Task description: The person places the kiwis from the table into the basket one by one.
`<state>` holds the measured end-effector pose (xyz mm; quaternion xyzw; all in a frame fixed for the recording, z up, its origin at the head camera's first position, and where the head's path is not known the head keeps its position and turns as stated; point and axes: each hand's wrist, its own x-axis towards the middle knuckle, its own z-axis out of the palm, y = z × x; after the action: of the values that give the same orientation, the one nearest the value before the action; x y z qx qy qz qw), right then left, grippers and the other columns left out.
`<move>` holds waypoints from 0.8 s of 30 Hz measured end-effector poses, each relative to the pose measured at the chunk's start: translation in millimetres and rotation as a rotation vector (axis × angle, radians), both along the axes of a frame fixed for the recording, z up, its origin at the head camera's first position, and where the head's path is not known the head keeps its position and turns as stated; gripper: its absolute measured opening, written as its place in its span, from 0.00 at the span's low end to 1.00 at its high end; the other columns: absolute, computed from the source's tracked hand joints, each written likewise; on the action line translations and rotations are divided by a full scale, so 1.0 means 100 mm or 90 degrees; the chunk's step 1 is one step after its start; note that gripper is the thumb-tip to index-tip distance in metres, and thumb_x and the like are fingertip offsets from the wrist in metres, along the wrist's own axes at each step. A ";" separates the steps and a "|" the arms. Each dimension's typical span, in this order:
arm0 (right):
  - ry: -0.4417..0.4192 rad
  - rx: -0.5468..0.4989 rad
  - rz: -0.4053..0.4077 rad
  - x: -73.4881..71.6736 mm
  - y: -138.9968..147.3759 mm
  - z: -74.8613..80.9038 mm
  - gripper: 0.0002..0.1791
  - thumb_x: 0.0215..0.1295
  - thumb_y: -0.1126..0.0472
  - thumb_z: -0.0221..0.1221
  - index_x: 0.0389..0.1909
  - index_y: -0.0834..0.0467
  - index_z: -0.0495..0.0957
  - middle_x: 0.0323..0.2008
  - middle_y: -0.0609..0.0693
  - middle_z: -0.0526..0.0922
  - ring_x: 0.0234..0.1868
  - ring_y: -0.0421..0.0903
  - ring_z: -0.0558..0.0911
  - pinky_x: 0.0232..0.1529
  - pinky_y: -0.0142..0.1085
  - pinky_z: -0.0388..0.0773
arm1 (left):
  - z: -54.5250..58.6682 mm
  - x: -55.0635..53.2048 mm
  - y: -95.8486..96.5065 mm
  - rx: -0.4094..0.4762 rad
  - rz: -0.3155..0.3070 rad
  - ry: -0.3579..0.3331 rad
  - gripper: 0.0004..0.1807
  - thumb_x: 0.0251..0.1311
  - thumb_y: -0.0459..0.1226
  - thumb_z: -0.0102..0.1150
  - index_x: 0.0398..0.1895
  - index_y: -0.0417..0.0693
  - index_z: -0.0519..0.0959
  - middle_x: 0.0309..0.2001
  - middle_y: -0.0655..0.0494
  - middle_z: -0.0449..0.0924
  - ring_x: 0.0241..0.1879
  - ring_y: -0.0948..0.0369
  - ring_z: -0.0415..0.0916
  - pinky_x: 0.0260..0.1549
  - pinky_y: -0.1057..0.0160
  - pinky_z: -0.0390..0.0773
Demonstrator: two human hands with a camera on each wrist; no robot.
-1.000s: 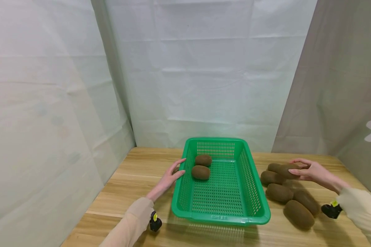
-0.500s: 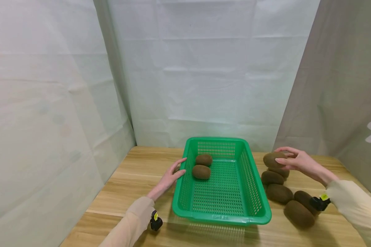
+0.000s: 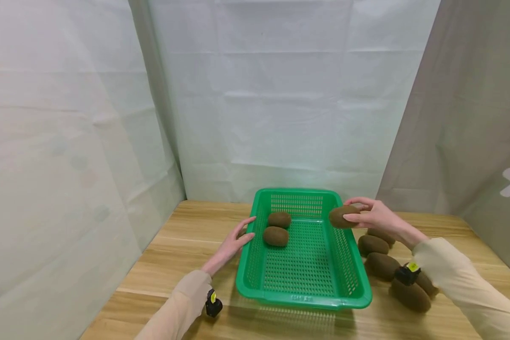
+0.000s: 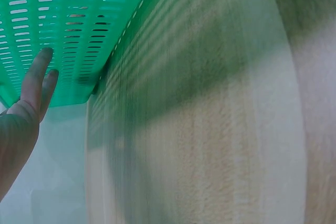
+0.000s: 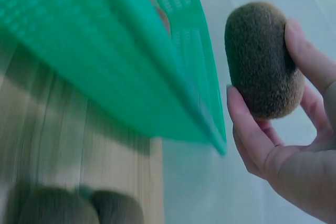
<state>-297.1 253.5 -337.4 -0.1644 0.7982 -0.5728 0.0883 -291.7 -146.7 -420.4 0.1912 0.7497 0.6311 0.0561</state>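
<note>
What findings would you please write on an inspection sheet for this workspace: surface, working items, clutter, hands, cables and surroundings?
Surface: wooden table, light brown, grained.
Working items: green basket holding two kiwis; five more kiwis to its right, some partly hidden.
Clutter: nothing seen.
Hands: left hand at the basket's left side; right hand holding a raised kiwi near its right rim.
Cables: nothing seen.
Surroundings: hanging sheets behind and at both sides.

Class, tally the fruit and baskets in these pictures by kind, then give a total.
Green basket: 1
Brown kiwis: 8 (2 inside the basket, 1 in the right hand, 5 on the table)
Total: 9
</note>
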 end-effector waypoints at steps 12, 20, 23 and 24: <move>-0.021 -0.023 0.027 -0.07 -0.62 -0.03 0.28 0.53 0.59 0.66 0.53 0.64 0.70 0.44 0.65 0.69 0.38 0.55 0.78 0.36 0.44 0.75 | -0.09 -0.04 -0.02 -0.018 0.015 0.000 0.27 0.64 0.44 0.50 0.67 0.60 0.59 0.65 0.44 0.52 0.61 0.46 0.52 0.44 0.39 0.63; -0.042 -0.016 0.046 -0.11 -0.99 -0.13 0.26 0.51 0.58 0.67 0.51 0.62 0.73 0.44 0.63 0.70 0.38 0.54 0.78 0.36 0.43 0.75 | -0.10 -0.04 -0.03 -0.012 0.011 0.006 0.28 0.65 0.43 0.49 0.67 0.57 0.58 0.65 0.43 0.51 0.61 0.45 0.52 0.45 0.36 0.61; -0.057 -0.020 0.057 -0.12 -1.11 -0.19 0.25 0.50 0.60 0.67 0.49 0.63 0.74 0.42 0.62 0.72 0.37 0.54 0.78 0.37 0.45 0.75 | -0.10 -0.04 -0.03 -0.010 0.013 0.004 0.28 0.65 0.43 0.49 0.67 0.58 0.58 0.65 0.42 0.51 0.61 0.45 0.51 0.45 0.36 0.60; -0.065 -0.024 0.060 -0.12 -1.14 -0.21 0.24 0.50 0.61 0.67 0.49 0.63 0.74 0.41 0.62 0.72 0.37 0.54 0.78 0.37 0.46 0.75 | -0.11 -0.04 -0.03 -0.011 0.013 0.005 0.28 0.65 0.43 0.50 0.67 0.58 0.58 0.65 0.42 0.50 0.61 0.45 0.50 0.45 0.36 0.59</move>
<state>-309.5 139.5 -357.9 -0.1739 0.7732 -0.5905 0.1527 -295.4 -149.4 -431.0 0.1855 0.7572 0.6244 0.0486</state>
